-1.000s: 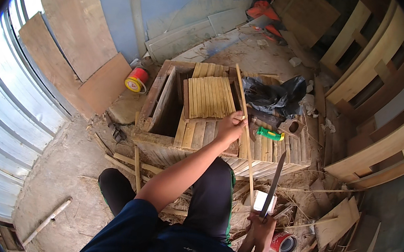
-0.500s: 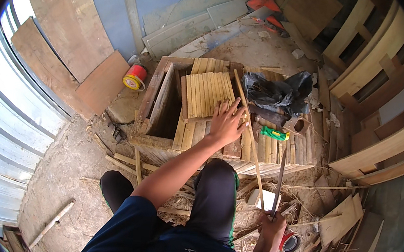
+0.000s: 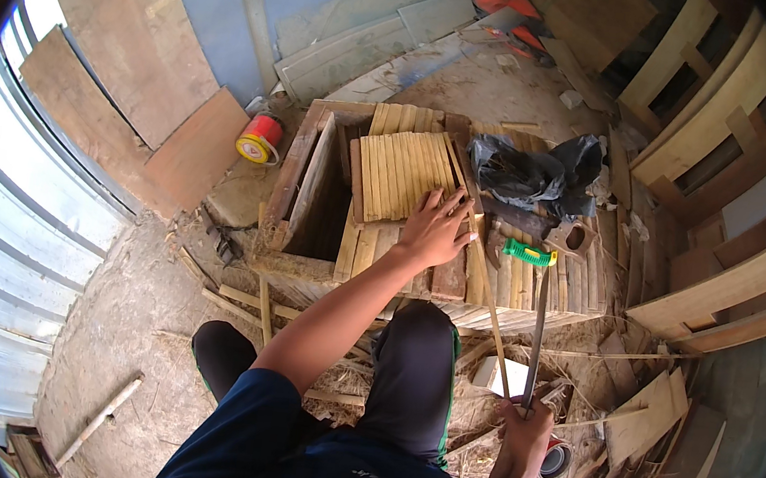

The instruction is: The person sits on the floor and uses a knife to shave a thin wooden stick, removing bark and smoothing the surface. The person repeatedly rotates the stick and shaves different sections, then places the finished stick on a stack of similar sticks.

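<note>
My left hand rests with fingers spread at the right edge of a small slatted panel of pale strips. Between its thumb and fingers lies a long thin wooden strip, slanting down toward my right hand. That hand is closed, low on the right, around the strip's near end and a long narrow dark blade. Near the blade's far end is a green-and-yellow handle; whether they are joined, I cannot tell. Below the panel stands a wooden box, partly covered with slats.
A black plastic bag and a wooden block with a hole lie on the box's right side. A red-and-yellow can stands left. Wood scraps litter the floor, and wooden frames lean on the right.
The view has shifted slightly. The strip's far end seems to lie a little nearer to me along the panel's edge. Both hands stay in nearly the same places.
</note>
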The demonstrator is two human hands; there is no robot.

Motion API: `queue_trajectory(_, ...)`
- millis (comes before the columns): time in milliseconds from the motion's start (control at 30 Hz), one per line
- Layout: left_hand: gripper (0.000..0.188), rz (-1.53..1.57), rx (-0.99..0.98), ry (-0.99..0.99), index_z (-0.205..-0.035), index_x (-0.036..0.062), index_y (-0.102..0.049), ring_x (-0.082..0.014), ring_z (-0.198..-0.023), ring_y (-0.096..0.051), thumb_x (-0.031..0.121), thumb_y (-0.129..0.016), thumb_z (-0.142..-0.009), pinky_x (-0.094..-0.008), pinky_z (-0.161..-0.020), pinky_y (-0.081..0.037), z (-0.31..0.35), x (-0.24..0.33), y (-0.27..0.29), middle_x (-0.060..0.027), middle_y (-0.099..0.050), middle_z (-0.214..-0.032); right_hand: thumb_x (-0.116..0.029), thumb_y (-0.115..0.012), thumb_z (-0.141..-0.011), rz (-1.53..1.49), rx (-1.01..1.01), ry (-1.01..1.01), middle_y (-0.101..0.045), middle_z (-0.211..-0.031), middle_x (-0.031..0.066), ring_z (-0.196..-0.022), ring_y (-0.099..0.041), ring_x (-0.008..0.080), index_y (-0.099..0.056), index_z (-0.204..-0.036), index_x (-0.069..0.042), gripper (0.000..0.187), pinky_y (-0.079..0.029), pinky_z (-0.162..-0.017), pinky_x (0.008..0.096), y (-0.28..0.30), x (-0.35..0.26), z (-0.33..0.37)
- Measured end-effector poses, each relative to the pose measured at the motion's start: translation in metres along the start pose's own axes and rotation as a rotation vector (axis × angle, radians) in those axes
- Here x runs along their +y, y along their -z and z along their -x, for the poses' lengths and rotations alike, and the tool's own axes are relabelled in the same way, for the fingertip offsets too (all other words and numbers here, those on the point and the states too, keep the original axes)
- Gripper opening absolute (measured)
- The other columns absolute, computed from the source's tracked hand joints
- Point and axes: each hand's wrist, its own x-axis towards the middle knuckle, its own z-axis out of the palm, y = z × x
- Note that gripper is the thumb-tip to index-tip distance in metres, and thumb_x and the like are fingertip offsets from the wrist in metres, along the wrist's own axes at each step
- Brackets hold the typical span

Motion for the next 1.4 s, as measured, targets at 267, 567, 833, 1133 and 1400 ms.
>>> queue_trajectory(267,0.077,0.016,0.008,-0.012,-0.157,0.0061,-0.037,-0.04,-0.148,-0.036,0.056,-0.054,-0.101,-0.0524,-0.124,-0.027,0.0,-0.002,0.01,-0.0159,-0.045,-0.158,-0.013,-0.077,-0.085,0.139,-0.045,0.035,-0.069,-0.068,0.0084,-0.053,-0.063,0.0144,-0.074,-0.101,0.001,0.022,-0.049,-0.051,0.031,0.016,-0.003,-0.001)
queue_trajectory(567,0.084,0.141,0.052,0.003,-0.158,0.0024,-0.028,-0.0461,-0.143,-0.04,0.054,-0.059,-0.099,-0.0527,-0.124,-0.028,0.0,-0.01,0.004,-0.02,-0.053,-0.149,-0.017,-0.078,-0.086,0.151,-0.097,0.039,-0.071,-0.068,0.0104,-0.052,-0.064,0.015,-0.074,-0.105,0.0,0.026,-0.049,-0.051,0.0312,0.015,-0.004,0.01)
queue_trajectory(833,0.078,0.124,0.071,-0.101,-0.155,0.0053,-0.039,-0.042,-0.147,-0.034,0.054,-0.061,-0.099,-0.057,-0.122,-0.028,0.006,-0.018,0.003,-0.0126,-0.04,-0.161,-0.016,-0.078,-0.086,0.168,-0.117,0.058,-0.07,-0.067,0.0103,-0.052,-0.064,0.0149,-0.074,-0.106,0.002,0.027,-0.049,-0.05,0.0315,0.014,-0.005,0.011)
queue_trajectory(1133,0.089,0.186,0.001,-0.086,-0.162,0.0033,-0.017,-0.0442,-0.149,-0.031,0.032,-0.067,-0.094,-0.0562,-0.124,-0.025,0.003,-0.026,0.004,-0.0214,-0.043,-0.157,-0.008,-0.079,-0.085,0.127,-0.157,0.095,-0.069,-0.068,0.0092,-0.051,-0.063,0.0143,-0.072,-0.104,0.005,0.025,-0.049,-0.046,0.0302,0.008,0.002,0.012)
queue_trajectory(1400,0.078,0.181,-0.012,-0.136,-0.156,0.0043,-0.033,-0.042,-0.15,-0.028,0.004,-0.065,-0.085,-0.0535,-0.126,-0.024,0.004,-0.028,0.003,-0.0174,-0.033,-0.162,-0.007,-0.078,-0.085,0.133,-0.166,0.065,-0.068,-0.068,0.009,-0.05,-0.063,0.0141,-0.071,-0.102,0.007,0.023,-0.049,-0.046,0.0306,0.005,-0.001,0.015)
